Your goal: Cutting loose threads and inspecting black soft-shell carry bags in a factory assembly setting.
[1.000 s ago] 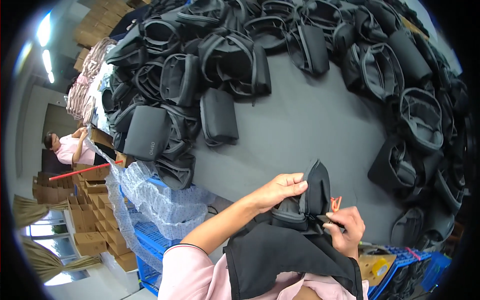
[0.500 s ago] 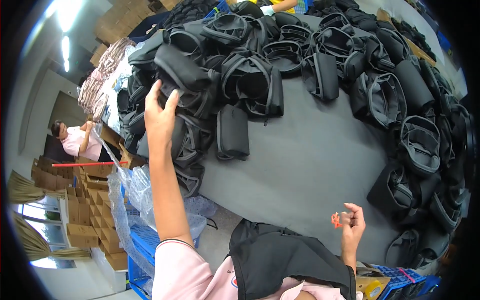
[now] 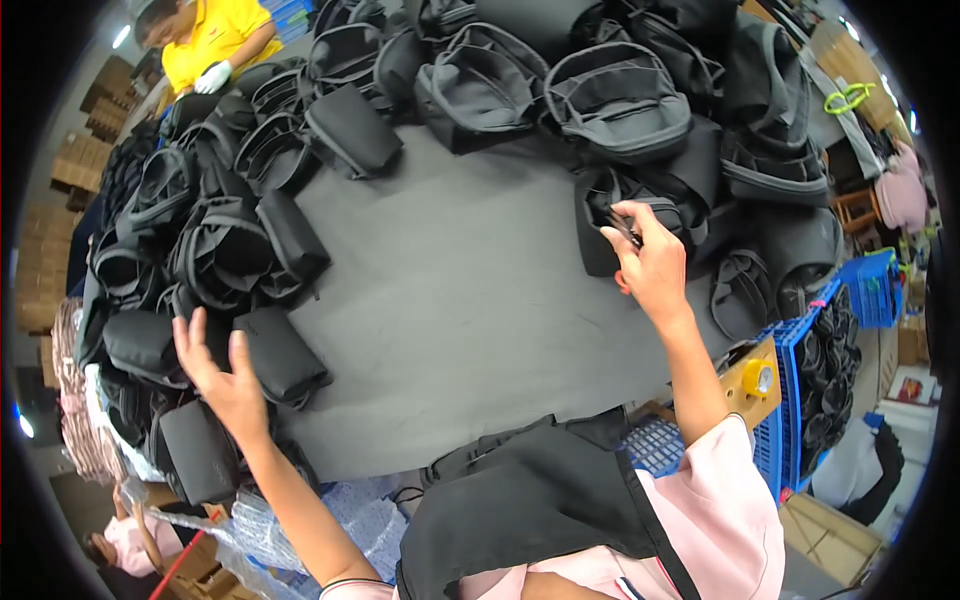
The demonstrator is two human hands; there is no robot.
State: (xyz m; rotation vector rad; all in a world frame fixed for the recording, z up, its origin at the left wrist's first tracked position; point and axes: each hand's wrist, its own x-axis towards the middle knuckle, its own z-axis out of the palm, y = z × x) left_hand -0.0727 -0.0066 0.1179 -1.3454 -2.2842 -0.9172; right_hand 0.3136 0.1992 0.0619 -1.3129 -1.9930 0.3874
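Note:
My left hand (image 3: 228,385) is open, fingers spread, over the black bags at the table's left side. Its fingertips are beside a rounded black bag (image 3: 146,346), and a boxy black pouch (image 3: 282,358) lies right of the thumb. Whether the fingers touch either one I cannot tell. On the right, my right hand (image 3: 655,262) is closed in a pinch at an open black bag (image 3: 597,250). A small dark piece shows between its fingertips; whether it belongs to the bag is unclear. A bit of orange peeks out below the hand.
Open black bags with grey-edged rims (image 3: 620,105) line the far side of the grey table (image 3: 450,300). A co-worker in yellow (image 3: 225,40), wearing a white glove, stands far left. Blue crates (image 3: 790,400) and a yellow tape measure (image 3: 757,378) are at right.
The view has turned toward the right. My right hand has gone from above the near table, where an orange looped thing showed, to the open bag. My left hand has left the far-left pile's raised bag.

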